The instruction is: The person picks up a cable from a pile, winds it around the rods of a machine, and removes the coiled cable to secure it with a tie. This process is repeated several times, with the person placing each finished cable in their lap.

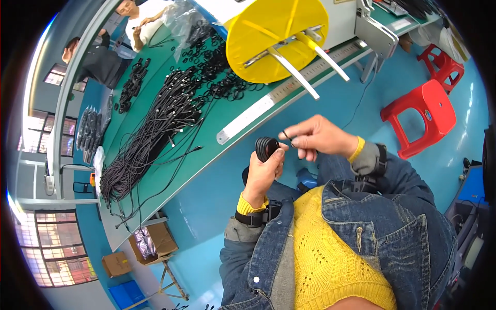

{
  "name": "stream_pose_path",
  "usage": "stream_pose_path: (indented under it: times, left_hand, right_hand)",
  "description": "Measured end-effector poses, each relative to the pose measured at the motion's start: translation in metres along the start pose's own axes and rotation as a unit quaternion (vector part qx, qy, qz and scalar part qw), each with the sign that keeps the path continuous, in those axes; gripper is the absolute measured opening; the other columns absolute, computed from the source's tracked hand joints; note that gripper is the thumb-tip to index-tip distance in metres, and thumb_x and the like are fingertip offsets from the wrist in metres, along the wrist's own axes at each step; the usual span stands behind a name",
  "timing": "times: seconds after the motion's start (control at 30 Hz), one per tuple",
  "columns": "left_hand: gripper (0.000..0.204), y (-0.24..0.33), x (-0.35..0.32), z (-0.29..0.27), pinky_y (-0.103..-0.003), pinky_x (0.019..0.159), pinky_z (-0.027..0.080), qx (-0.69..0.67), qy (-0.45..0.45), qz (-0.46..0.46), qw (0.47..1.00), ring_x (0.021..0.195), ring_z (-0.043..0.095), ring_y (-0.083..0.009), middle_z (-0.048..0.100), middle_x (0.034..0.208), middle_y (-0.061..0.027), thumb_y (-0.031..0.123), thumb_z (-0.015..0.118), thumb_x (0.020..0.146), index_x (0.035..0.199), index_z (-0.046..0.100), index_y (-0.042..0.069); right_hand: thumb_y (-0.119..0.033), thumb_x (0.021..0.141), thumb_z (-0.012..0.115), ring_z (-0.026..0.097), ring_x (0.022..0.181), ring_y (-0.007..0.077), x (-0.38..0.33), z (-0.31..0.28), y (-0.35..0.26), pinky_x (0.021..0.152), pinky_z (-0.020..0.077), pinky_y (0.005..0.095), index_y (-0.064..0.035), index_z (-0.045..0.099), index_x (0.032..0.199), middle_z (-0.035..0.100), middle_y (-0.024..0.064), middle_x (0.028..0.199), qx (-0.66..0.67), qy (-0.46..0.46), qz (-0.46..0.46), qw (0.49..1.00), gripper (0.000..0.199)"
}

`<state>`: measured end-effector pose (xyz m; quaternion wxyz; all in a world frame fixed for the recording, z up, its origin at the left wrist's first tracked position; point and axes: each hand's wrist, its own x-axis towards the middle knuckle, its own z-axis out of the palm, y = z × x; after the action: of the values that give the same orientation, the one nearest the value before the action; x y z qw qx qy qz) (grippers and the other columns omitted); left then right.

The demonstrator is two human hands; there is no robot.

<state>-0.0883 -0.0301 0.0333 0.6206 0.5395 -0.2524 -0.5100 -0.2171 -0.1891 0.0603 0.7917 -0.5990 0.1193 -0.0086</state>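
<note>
A small coil of black cable (pixel 266 148) is gripped upright in my left hand (pixel 261 175), with the thumb pressed against its lower side. My right hand (pixel 325 137) is just to the right of it, index finger extended toward the coil. Between its finger and thumb is a thin black strand (pixel 286 135); whether this is a cable end or a loose tie I cannot tell. Both hands are held in front of the near table edge. On the green table (pixel 199 147) lies a large bundle of loose black cables (pixel 155 121) with bright connector ends.
Coiled black cables (pixel 206 57) pile up beyond the bundle. A machine with a yellow disc (pixel 276 39) and protruding bars overhangs a metal ruler (pixel 248 121). Red stools (pixel 426 116) stand at right; cardboard boxes (pixel 160 240) are below left. Two people are across the table.
</note>
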Motion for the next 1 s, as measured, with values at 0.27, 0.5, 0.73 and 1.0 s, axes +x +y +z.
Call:
stream_pose_path:
  times: [0.27,0.5,0.73,1.0]
  left_hand:
    - [0.015,0.004,0.001,0.012,-0.020,0.039,0.027,0.068,-0.072,-0.097,0.990,0.044,0.035,-0.0051,0.044,0.060,0.0022,0.014,0.059,0.082,0.089,0.053,0.002]
    - [0.019,0.009,-0.006,0.004,-0.020,0.039,0.028,0.029,-0.070,-0.043,0.996,0.045,0.036,-0.0049,0.044,0.062,0.0012,0.009,0.060,0.079,0.095,0.051,0.006]
    - [0.032,-0.004,0.002,-0.007,-0.020,0.040,0.030,-0.107,-0.199,-0.262,0.938,0.049,0.039,-0.0070,0.052,0.072,-0.0061,0.012,0.060,0.080,0.109,0.048,0.004]
    - [0.028,-0.009,-0.008,0.006,-0.025,0.058,0.052,-0.197,-0.046,-0.084,0.976,0.074,0.062,-0.0184,0.061,0.096,-0.0147,0.013,0.058,0.085,0.108,0.048,-0.001]
  right_hand:
    - [-0.013,0.078,0.064,0.057,0.060,0.0095,0.014,0.000,-0.029,0.049,0.0449,0.0215,-0.0056,0.054,0.111,0.060,0.0030,0.071,-0.454,-0.066,-0.186,0.869,0.036]
    - [-0.017,0.071,0.067,0.056,0.057,0.0215,0.013,0.005,0.007,0.050,0.0436,0.0318,-0.0028,0.048,0.100,0.057,0.0099,0.075,-0.083,-0.111,0.034,0.990,0.038]
    - [-0.012,0.076,0.055,0.055,0.065,0.0383,0.012,0.002,0.017,0.054,0.0430,0.0434,0.0001,0.047,0.094,0.057,0.0172,0.071,-0.482,-0.038,-0.263,0.835,0.023]
    - [-0.005,0.077,0.046,0.055,0.071,0.0417,0.012,-0.006,0.039,0.062,0.0413,0.0467,0.0021,0.045,0.084,0.055,0.0237,0.071,-0.460,0.079,-0.122,0.876,0.010]
